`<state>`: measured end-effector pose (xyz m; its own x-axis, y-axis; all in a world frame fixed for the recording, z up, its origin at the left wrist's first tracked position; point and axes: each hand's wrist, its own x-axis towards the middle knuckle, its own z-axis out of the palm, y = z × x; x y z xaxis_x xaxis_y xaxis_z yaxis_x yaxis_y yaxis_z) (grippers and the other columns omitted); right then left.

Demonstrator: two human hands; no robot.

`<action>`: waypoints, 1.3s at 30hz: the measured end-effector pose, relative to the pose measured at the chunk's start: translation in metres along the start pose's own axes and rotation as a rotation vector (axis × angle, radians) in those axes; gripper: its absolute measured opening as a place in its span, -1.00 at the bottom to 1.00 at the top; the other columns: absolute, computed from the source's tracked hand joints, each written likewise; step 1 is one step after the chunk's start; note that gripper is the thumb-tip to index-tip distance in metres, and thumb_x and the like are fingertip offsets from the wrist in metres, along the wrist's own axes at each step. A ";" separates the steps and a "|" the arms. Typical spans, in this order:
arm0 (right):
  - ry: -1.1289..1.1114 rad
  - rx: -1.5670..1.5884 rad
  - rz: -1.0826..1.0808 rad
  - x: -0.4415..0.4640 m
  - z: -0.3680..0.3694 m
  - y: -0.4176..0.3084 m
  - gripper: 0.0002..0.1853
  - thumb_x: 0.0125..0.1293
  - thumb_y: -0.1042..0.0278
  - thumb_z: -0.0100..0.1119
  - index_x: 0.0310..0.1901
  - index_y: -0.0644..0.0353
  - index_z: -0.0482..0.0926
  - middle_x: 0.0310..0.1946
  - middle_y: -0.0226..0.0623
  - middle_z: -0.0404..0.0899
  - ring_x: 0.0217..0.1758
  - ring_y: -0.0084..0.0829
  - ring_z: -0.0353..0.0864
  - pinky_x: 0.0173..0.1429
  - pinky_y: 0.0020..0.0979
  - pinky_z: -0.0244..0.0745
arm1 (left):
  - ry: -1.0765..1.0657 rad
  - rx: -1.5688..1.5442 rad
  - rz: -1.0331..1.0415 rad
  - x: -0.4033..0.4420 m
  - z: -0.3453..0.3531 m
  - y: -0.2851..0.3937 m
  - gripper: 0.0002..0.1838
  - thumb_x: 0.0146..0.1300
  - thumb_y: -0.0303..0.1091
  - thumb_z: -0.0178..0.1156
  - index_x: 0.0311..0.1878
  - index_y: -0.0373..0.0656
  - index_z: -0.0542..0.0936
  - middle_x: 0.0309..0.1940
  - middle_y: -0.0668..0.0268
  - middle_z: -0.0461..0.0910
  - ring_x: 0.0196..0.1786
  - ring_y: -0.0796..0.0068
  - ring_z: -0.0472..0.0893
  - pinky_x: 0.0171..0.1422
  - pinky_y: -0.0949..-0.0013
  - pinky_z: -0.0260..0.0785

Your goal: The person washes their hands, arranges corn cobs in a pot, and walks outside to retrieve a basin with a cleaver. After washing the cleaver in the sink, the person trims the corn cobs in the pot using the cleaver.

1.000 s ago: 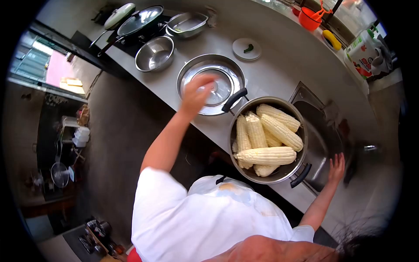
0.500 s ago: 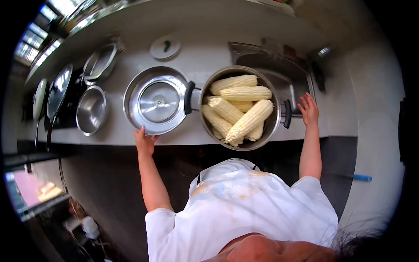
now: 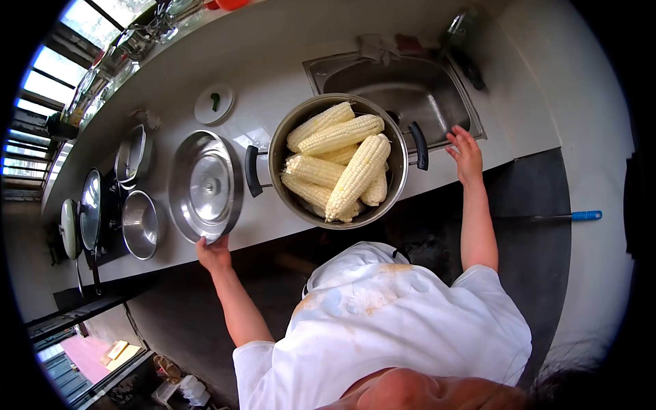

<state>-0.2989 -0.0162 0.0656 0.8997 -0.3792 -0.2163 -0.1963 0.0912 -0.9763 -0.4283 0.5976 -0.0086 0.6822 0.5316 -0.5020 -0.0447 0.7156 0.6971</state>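
Observation:
My left hand [image 3: 214,253] pinches the near rim of a wide, round steel pot lid [image 3: 206,186], inner side up, its far part tilted away from the pot. Fingers are on the rim, and the thumb is partly hidden. A large steel pot [image 3: 337,224] with black handles stands to the right, holding several peeled corn cobs [image 3: 358,176] piled in it. Past the pot's right handle [image 3: 418,146], my right hand [image 3: 466,156] is open and holds nothing, its fingers apart over the sink's near right corner.
A steel sink [image 3: 437,92] with a faucet [image 3: 456,24] lies behind the pot. A small white lid [image 3: 214,104] with a green handle is at the back. Steel bowls [image 3: 140,225] and pans [image 3: 90,208] stand left. A blue-handled tool [image 3: 585,215] is at right.
My left hand has shifted left with the lid, which now stands more tilted and farther from the pot. The view has turned; my right hand stays open near the sink.

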 end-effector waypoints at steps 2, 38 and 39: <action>-0.082 0.130 -0.157 -0.014 0.009 -0.023 -0.66 0.36 0.29 -0.04 0.12 0.20 0.40 0.07 -0.32 0.44 0.11 -0.42 0.45 0.02 -0.39 0.42 | -0.028 -0.084 0.082 -0.021 0.017 0.020 -0.51 0.07 -0.25 -0.02 0.10 -0.21 0.39 0.02 0.12 0.51 0.03 0.08 0.52 0.13 0.02 0.39; -0.485 0.893 -0.136 0.044 -0.151 -0.066 -0.33 0.20 0.30 0.15 0.32 0.07 0.13 0.17 -0.35 0.40 0.21 -0.38 0.39 0.36 0.25 -0.06 | -0.692 1.690 0.980 -0.221 0.286 -0.155 -0.28 -0.01 -0.31 0.24 0.25 -0.23 0.23 0.07 0.00 0.36 0.09 -0.02 0.38 0.20 0.09 0.21; -0.418 0.874 -0.129 0.045 -0.152 -0.064 -0.34 0.20 0.30 0.14 0.32 0.08 0.13 0.17 -0.35 0.40 0.21 -0.38 0.39 0.36 0.24 -0.04 | -0.597 1.840 0.978 -0.216 0.284 -0.148 -0.28 -0.02 -0.31 0.24 0.25 -0.23 0.23 0.07 0.01 0.37 0.09 -0.02 0.38 0.20 0.10 0.20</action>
<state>-0.3054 -0.1786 0.1173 0.9928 -0.0927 0.0763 0.1200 0.7866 -0.6057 -0.3617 0.2479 0.1419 0.9869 -0.0694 0.1454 -0.1134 -0.9402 0.3211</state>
